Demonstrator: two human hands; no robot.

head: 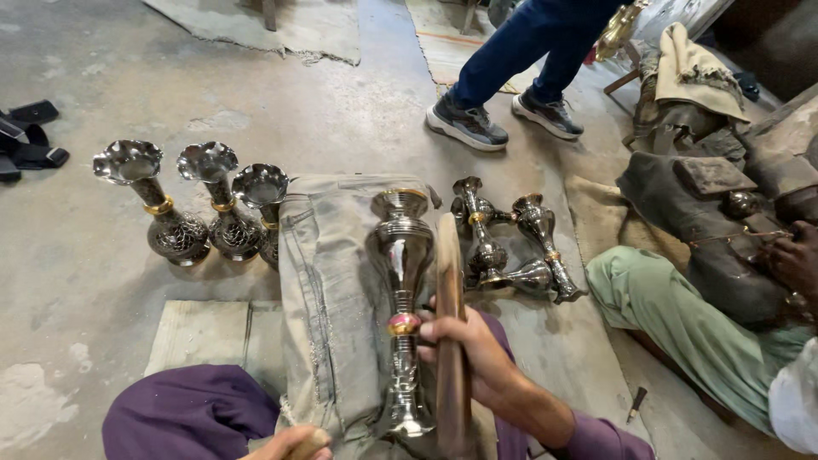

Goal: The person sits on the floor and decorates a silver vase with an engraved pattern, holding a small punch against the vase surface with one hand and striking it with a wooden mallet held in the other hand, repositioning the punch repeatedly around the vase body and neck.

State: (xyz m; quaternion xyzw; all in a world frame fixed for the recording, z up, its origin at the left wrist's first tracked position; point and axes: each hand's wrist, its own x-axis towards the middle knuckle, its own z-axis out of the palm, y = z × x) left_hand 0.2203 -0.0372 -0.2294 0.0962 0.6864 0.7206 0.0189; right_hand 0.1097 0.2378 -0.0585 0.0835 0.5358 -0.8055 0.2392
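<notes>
The right hand (473, 353) is closed around a wooden stick (450, 332), fingers wrapped over its middle, and presses it alongside a silver vase (403, 290). The vase lies just left of this hand on a grey cloth (324, 290) draped over the person's lap, with its gold band level with the fingertips. The left hand (290, 445) shows only at the lower frame edge, below and left of the vase; it appears curled around a small rounded object, but the grip cannot be told for certain.

Beyond the left hand, three dark fluted vases (213, 204) stand upright on the concrete floor (102, 281). Beyond the right hand, several more vases (511, 247) lie and stand in a cluster. Further right, a seated person in green trousers (673, 315) works on another piece. A standing person's shoes (503, 119) are well beyond.
</notes>
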